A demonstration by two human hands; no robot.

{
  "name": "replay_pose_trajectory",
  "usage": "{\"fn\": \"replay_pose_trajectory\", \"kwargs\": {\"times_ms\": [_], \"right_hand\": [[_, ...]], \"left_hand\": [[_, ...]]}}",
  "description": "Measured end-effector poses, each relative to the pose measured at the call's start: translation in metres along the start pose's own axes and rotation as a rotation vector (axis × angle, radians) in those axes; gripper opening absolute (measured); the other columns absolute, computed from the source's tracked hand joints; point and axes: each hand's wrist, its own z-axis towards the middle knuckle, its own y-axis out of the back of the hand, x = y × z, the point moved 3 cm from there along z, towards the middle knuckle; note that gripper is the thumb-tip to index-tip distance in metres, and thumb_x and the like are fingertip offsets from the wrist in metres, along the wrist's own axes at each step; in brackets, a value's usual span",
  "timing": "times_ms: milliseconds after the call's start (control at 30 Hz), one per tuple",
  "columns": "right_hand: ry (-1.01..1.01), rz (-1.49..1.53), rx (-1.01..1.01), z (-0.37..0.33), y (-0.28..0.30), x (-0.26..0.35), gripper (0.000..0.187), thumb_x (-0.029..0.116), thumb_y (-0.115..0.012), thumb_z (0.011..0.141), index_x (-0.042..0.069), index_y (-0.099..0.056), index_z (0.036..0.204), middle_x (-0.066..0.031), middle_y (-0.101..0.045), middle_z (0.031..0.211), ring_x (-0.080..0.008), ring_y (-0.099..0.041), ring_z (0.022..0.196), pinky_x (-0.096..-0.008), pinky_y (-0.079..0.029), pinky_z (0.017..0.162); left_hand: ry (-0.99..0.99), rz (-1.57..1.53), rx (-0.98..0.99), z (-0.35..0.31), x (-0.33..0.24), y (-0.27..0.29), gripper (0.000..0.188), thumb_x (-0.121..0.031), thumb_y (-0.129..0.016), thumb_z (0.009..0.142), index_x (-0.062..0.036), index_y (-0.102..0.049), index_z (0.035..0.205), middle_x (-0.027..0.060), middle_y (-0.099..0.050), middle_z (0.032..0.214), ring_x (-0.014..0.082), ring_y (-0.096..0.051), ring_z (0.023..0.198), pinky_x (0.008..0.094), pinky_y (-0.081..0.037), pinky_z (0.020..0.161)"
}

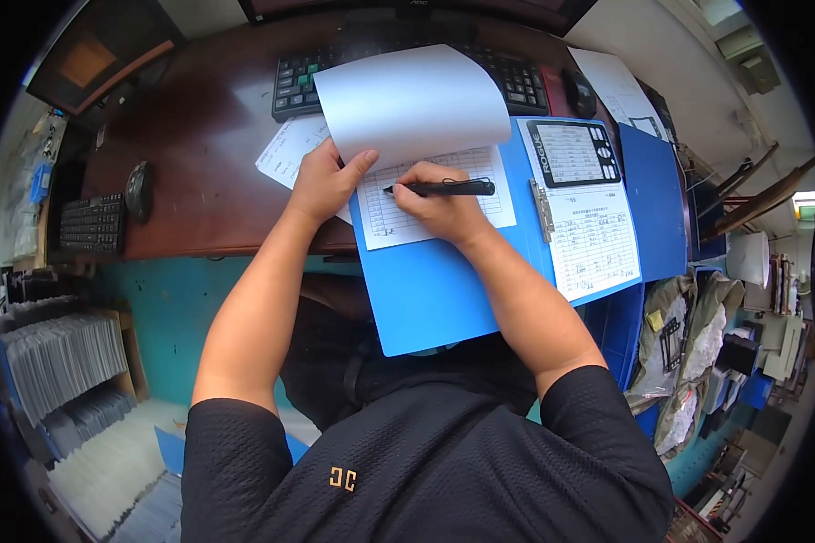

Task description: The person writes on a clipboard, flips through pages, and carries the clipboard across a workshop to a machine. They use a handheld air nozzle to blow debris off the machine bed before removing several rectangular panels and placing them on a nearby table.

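Observation:
A blue folder (426, 303) lies open across the desk's near edge, with a printed table form (493, 199) on its left side. My right hand (444, 206) grips a black pen (469, 187), its tip against the form near the left columns. Beside it, my left hand (324, 183) pinches the lower left edge of a white sheet (412, 100) between thumb and fingers. That sheet is lifted and curls back over the keyboard, hiding the form's upper part. On the folder's right side, a metal clip (542, 210) sits next to another filled-in form (598, 240).
A black-framed card holder (572, 154) rests on the right form. Behind the papers is a black keyboard (292, 88), with a mouse (580, 94) to its right. A second keyboard (92, 224) and mouse (139, 191) lie at the desk's left. Stacked grey sheets (68, 357) stand at lower left.

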Motion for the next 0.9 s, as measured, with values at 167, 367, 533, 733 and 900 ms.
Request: {"fn": "replay_pose_trajectory", "kwargs": {"times_ms": [167,367,533,733,900], "right_hand": [[-0.001,0.024,-0.022,0.001,0.002,0.0,0.017,0.017,-0.073,0.084,0.001,-0.073,0.085,-0.0143,-0.073,0.077,-0.0252,-0.07,0.068,-0.0345,-0.057,0.067],[-0.003,-0.004,-0.012,-0.001,0.008,-0.002,0.017,0.017,-0.073,0.085,0.0,-0.073,0.084,-0.0141,-0.073,0.077,-0.0253,-0.07,0.068,-0.035,-0.057,0.066],[0.071,0.032,-0.044,0.0,0.002,-0.014,0.017,0.019,-0.074,0.087,0.002,-0.073,0.089,-0.014,-0.072,0.078,-0.0244,-0.071,0.072,-0.0354,-0.056,0.069],[0.04,0.011,-0.054,0.001,0.003,-0.011,0.018,0.021,-0.075,0.082,0.003,-0.074,0.086,-0.0137,-0.073,0.079,-0.0252,-0.072,0.072,-0.0351,-0.057,0.069],[0.042,0.039,-0.031,0.0,0.003,-0.009,0.019,0.02,-0.075,0.083,0.002,-0.074,0.085,-0.0137,-0.073,0.079,-0.0252,-0.072,0.072,-0.0344,-0.057,0.069]], "left_hand": [[0.053,0.009,0.014,-0.002,-0.004,0.0,0.039,-0.033,-0.075,0.095,0.0009,-0.071,0.113,0.0152,-0.077,0.104,0.0225,-0.073,0.095,0.0344,-0.055,0.084],[0.043,-0.002,0.016,0.001,-0.002,-0.007,0.036,-0.032,-0.075,0.096,0.0003,-0.071,0.112,0.015,-0.077,0.103,0.023,-0.072,0.094,0.0347,-0.055,0.084],[0.031,-0.022,0.01,0.003,0.014,-0.002,0.034,-0.026,-0.074,0.096,0.0017,-0.069,0.115,0.0129,-0.076,0.103,0.0173,-0.069,0.093,0.0336,-0.054,0.082],[0.035,-0.124,0.034,0.005,0.025,0.0,0.034,-0.026,-0.072,0.098,0.0023,-0.068,0.117,0.0102,-0.075,0.106,0.016,-0.067,0.096,0.0318,-0.053,0.086],[0.054,-0.029,0.034,0.002,0.01,-0.002,0.037,-0.028,-0.072,0.098,0.0033,-0.068,0.117,0.0114,-0.075,0.105,0.0173,-0.067,0.096,0.0324,-0.053,0.087]]}}
